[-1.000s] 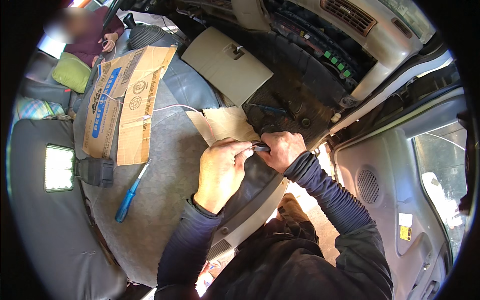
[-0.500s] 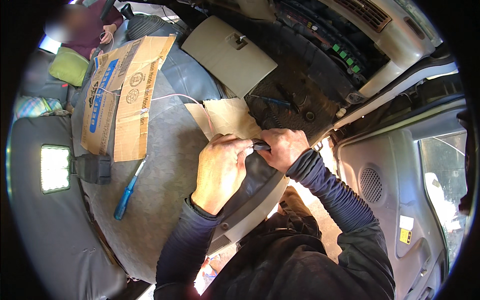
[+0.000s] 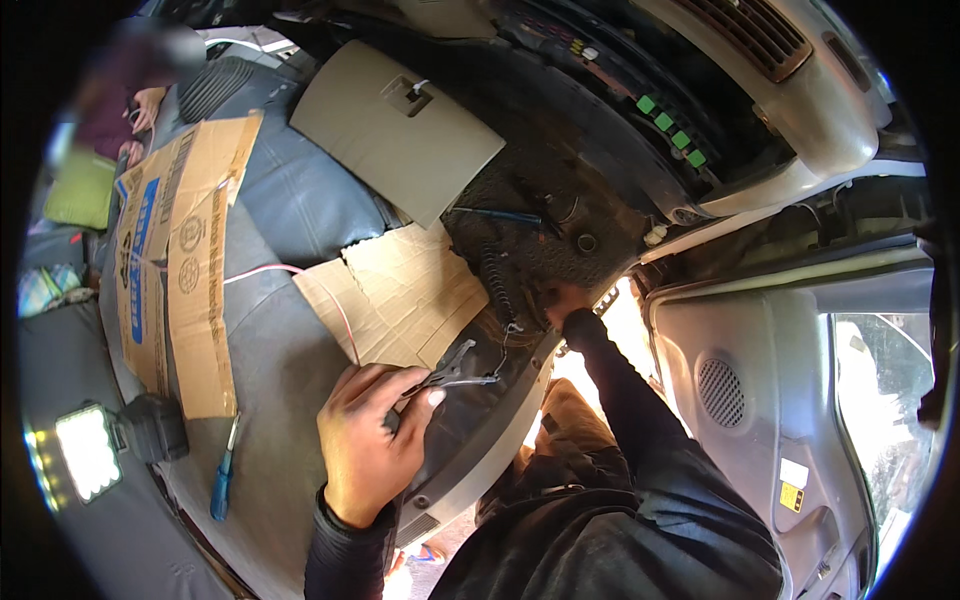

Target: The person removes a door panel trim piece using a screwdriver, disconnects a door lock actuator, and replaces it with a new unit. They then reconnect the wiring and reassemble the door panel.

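My left hand grips a dark, jawed tool, perhaps pliers or a clip, with a thin wire at it, over the seat's front edge. My right hand, blurred and shadowed, reaches down by the dark floor near the door sill; its fingers are unclear. A coiled dark cord lies between the hands and a blue screwdriver on the floor. A pink wire runs over flattened cardboard toward my left hand. A printed cardboard piece and another blue screwdriver lie on the seat.
A co-worker sits at the upper left beside a green cushion. A detached beige panel lies below the open dash with its fuse box. A lit lamp sits left, the open door right.
My right hand has left the pinched item and moved forward and down toward the floor. My left hand has shifted down-left, holding the tool. The view has shifted.
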Demonstrator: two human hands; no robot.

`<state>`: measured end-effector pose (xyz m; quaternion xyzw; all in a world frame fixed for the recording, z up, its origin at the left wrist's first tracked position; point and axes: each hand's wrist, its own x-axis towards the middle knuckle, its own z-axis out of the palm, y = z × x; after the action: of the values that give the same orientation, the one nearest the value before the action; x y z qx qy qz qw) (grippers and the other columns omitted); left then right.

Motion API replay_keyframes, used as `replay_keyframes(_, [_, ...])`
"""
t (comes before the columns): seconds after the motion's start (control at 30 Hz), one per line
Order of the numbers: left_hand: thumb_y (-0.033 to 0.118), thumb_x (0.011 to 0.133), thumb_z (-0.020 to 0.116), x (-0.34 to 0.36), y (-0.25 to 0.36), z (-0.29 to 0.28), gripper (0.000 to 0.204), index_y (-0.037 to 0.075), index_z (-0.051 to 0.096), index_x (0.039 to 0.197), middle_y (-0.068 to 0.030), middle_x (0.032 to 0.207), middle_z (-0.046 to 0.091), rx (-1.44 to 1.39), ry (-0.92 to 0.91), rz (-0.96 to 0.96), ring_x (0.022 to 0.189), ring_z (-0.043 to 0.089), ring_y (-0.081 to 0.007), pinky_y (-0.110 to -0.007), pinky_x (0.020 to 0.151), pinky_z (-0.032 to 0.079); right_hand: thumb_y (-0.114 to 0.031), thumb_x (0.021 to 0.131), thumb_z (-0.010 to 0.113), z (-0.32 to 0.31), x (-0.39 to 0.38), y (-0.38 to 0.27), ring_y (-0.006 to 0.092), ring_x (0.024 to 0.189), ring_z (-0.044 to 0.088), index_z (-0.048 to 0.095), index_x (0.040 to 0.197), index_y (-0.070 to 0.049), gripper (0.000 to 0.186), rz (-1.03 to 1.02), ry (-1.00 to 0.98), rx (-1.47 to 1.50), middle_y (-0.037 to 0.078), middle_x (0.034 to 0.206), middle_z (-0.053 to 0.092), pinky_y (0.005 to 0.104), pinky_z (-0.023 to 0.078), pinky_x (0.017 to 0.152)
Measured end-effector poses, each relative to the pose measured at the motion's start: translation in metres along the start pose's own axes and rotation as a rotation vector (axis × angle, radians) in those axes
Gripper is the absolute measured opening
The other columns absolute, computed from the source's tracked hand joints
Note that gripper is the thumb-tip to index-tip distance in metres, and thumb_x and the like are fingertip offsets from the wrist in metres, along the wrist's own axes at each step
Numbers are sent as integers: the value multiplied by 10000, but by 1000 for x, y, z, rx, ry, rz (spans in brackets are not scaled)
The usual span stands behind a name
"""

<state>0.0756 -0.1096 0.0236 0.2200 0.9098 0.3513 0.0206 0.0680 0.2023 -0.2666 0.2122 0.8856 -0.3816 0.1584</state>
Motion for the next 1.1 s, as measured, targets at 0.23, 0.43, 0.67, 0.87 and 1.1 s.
replay_keyframes(0.23, [123, 956, 715, -5, -1, -2, 237, 15, 622, 1145, -137, 1203, 700, -337, 28, -69, 1002, 654, -255, -364, 830, 514, -390, 937, 652, 81, 33, -5, 485, 1176, 646, 624, 1391, -114, 532, 4, 61, -272, 244, 1471, 534, 580, 547, 959])
replay_keyframes(0.43, [256, 1021, 647, -13, 2, 0, 326, -5, 535, 1181, -278, 1315, 628, -681, 69, 167, 1235, 609, -336, -458, 1095, 447, -287, 963, 580, 112, 69, -56, 412, 1205, 675, 745, 1261, -159, 364, 191, 14, -238, 157, 1340, 689, 685, 526, 908])
replay_keyframes(0.67, [373, 1035, 604, -24, 40, -38, 433, 13, 621, 1274, -115, 952, 640, -1494, 169, 3, 831, 657, -272, -381, 802, 586, -210, 891, 673, 34, -39, -75, 428, 1004, 703, 560, 1306, -161, 433, -61, 419, 36, 209, 1273, 617, 528, 590, 800])
replay_keyframes(0.87, [282, 1068, 524, -31, 103, -30, 298, 28, 590, 1210, -107, 944, 637, -1009, -695, -108, 839, 653, -259, -373, 764, 572, -59, 720, 749, -41, -268, 4, 422, 1093, 606, 569, 1250, -119, 563, -327, 931, 228, 191, 1277, 577, 487, 527, 898])
replay_keyframes(1.1, [284, 1070, 559, -43, 111, 12, 305, 34, 593, 1239, -78, 1086, 677, -260, -1189, -47, 824, 649, -153, -294, 706, 589, 8, 758, 799, -96, -472, 11, 310, 845, 672, 668, 982, -30, 262, -173, 1695, -26, 148, 1042, 680, 376, 554, 719])
